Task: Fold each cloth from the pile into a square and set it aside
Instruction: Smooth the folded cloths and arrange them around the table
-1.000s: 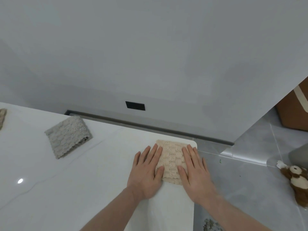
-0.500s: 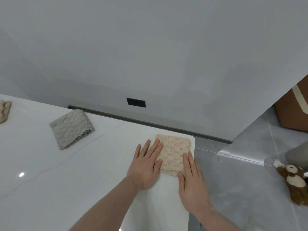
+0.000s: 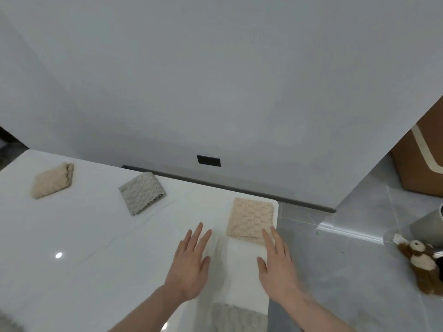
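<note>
Two hands hover palm-down over a white worktop (image 3: 72, 236) that fills the left and middle of the view, with a grey wall (image 3: 215, 80) behind it and a grey tiled floor (image 3: 335, 259) to the right. Part of a brown cardboard box (image 3: 422, 164) stands on the floor at the far right. The left hand (image 3: 189, 267) is spread flat, fingers straight and slightly apart, holding nothing, just left of the folded cloth. The right hand (image 3: 279, 267) is likewise flat with straight fingers and grips nothing; its fingertips lie at the near right edge of the beige folded cloth (image 3: 250, 220), though whether they touch it I cannot tell. That cloth lies as a neat square at the worktop's far right corner. A grey folded cloth (image 3: 141, 192) sits farther left, well apart, and another beige folded cloth (image 3: 52, 180) lies beyond it near the left edge. Another grey cloth (image 3: 239, 317) shows at the bottom edge between the forearms. A brown and white stuffed toy (image 3: 422, 262) lies on the floor at the right, just beside a grey bin (image 3: 429, 226).
</note>
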A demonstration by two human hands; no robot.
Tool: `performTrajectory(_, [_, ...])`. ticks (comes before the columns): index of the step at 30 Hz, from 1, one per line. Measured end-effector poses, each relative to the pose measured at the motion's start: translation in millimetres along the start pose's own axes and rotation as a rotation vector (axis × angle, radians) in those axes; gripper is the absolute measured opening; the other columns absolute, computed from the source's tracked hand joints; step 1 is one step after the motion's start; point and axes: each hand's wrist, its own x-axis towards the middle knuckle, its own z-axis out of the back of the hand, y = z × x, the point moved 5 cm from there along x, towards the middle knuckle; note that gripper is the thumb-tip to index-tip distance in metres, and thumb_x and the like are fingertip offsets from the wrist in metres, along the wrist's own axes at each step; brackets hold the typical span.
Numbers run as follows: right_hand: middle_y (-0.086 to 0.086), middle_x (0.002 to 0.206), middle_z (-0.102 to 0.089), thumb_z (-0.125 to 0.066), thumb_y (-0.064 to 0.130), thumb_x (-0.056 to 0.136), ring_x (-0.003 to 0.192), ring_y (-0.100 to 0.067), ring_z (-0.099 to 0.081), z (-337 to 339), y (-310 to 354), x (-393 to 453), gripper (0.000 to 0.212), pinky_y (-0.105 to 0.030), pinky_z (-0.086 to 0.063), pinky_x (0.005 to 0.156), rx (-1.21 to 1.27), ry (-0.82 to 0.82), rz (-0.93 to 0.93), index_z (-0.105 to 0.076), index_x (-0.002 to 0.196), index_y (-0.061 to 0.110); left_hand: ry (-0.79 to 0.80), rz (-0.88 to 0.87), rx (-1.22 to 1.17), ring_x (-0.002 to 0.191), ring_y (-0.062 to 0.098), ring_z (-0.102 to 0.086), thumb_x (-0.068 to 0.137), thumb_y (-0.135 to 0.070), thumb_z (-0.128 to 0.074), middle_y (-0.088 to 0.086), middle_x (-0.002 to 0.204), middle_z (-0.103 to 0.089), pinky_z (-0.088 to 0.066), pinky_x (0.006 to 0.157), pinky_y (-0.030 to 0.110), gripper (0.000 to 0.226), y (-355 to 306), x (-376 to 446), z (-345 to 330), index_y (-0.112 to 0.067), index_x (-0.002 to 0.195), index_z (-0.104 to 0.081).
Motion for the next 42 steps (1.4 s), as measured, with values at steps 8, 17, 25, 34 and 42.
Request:
performTrajectory(8, [0.015,0.161,0.034,-0.035,0.033,0.108,0.153,-0.015,0.024,0.4,84.9,-78.3,0.069,-0.042,0.005,0.128,-0.078,0.087,0.080,0.009,0.161,0.033,-0.024,0.072,-0.082,0.157,0.014,0.011,0.100,-0.040,-0.030,-0.019,0.167,0.020,-0.005,0.128,0.038,0.064,42.3,-118.0,53.6,-0.039,0.162,-0.013])
performTrajectory(17, [0.014,0.165,0.025,-0.040,0.033,0.106,0.156,-0.017,0.016,-50.7,182.4,-144.6,0.070,-0.042,0.004,0.126,-0.090,0.028,0.027,0.002,0.162,0.033,-0.007,-0.022,-0.031,0.157,0.015,0.016,0.106,-0.038,-0.033,-0.015,0.167,0.022,0.005,0.127,0.033,0.061,115.9,-196.8,84.1,-0.038,0.162,-0.008])
performTrajectory(25, [0.012,0.166,0.023,-0.041,0.035,0.105,0.156,-0.020,0.017,-82.6,266.1,-217.9,0.069,-0.048,-0.003,0.127,-0.113,0.080,0.046,-0.001,0.162,0.033,-0.023,-0.012,0.007,0.157,0.019,0.016,0.107,-0.036,-0.036,-0.010,0.169,0.018,0.008,0.126,0.038,0.062,194.6,-281.3,142.9,-0.034,0.163,-0.009])
performTrajectory(34, [0.005,0.168,0.023,-0.037,0.037,0.107,0.156,-0.026,0.016,-105.7,319.1,-222.1,0.069,-0.051,0.001,0.126,-0.246,0.168,0.116,0.002,0.163,0.029,-0.061,0.099,0.050,0.158,0.023,0.013,0.106,-0.037,-0.039,-0.007,0.170,0.013,0.005,0.127,0.043,0.062,252.6,-313.7,174.7,-0.031,0.163,-0.015])
performTrajectory(42, [0.005,0.167,0.025,-0.036,0.037,0.107,0.156,-0.025,0.017,-132.4,393.8,-209.0,0.069,-0.052,0.002,0.126,-0.299,0.186,0.167,0.003,0.163,0.029,-0.062,0.215,0.102,0.157,0.024,0.017,0.106,-0.038,-0.034,-0.006,0.169,0.018,0.007,0.126,0.044,0.064,340.6,-337.3,216.1,-0.033,0.163,-0.008])
